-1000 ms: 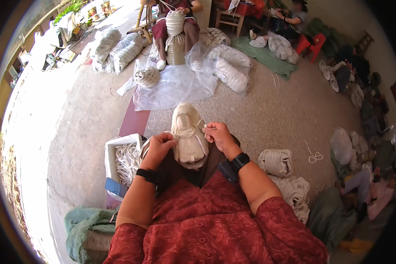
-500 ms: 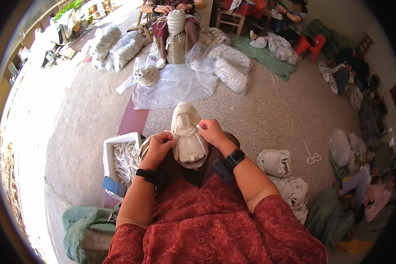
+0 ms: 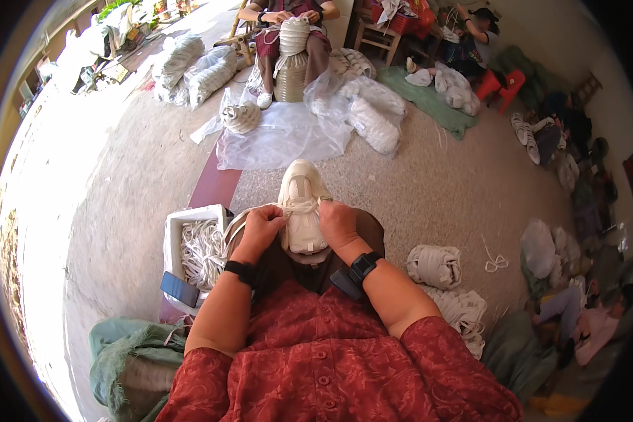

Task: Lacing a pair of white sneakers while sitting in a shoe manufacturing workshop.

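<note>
A cream shoe upper [image 3: 306,235] rests across my lap, its toe pointing away from me. Pale shoelace [image 3: 303,207] crosses its middle. On the shoe's left side, my left hand [image 3: 264,226] pinches the lace, and a length of it trails down toward my left knee. At the right edge, the fingers of my right hand [image 3: 339,224] are closed against the lacing, gripping the lace there. The exact fingertip hold on the right is partly hidden by the hand.
Left of my knee stands a white box [image 3: 174,243] full of white laces [image 3: 202,252]. To my right lie a bundle of shoe uppers [image 3: 435,266] and a white heap [image 3: 463,313]. Ahead, plastic sheeting [image 3: 281,144] lies before a seated person. Green sacking [image 3: 130,359] is at lower left.
My right hand has come down and inward, closer to the shoe's right edge. My left hand has shifted slightly right and up. The view has tilted a little.
</note>
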Demonstrator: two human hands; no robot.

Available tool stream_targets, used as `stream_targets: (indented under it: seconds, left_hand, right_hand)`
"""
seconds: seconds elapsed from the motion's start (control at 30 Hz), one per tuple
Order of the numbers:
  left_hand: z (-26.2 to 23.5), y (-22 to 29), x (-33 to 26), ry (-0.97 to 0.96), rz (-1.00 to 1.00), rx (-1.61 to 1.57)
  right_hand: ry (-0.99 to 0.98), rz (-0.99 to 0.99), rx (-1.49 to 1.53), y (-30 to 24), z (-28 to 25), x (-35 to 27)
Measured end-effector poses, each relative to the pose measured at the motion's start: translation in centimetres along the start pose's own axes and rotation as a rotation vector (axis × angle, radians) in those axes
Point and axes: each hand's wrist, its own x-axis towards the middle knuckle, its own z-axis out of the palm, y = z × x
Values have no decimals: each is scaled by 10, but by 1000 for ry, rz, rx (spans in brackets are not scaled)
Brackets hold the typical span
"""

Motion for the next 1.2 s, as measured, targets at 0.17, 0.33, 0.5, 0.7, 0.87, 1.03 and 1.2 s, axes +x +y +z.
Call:
stream_targets:
  seconds: [0.17, 0.33, 0.5, 0.7, 0.87, 1.03, 1.2]
  left_hand:
    - [0, -6, 0, 33, 4, 12]
    - [4, -3, 2, 47, -16, -17]
    - [4, 3, 4, 110, -78, -155]
    - [9, -7, 10, 185, -74, 96]
    - [5, 3, 5, 210, -53, 297]
    - [1, 17, 4, 118, -56, 428]
    - [13, 21, 10, 151, 69, 760]
  right_hand:
    - [-96, -140, -82, -16, -18, -9]
    - [-73, -247, -40, 10, -8, -7]
    - [-207, -445, -140, -2, -31, 0]
    - [-402, -736, -395, -15, -40, 30]
    - [-497, -806, 63, -38, -47, 10]
    - [-302, -439, 356, -26, -21, 12]
    - [-251, -306, 350, -23, -1, 10]
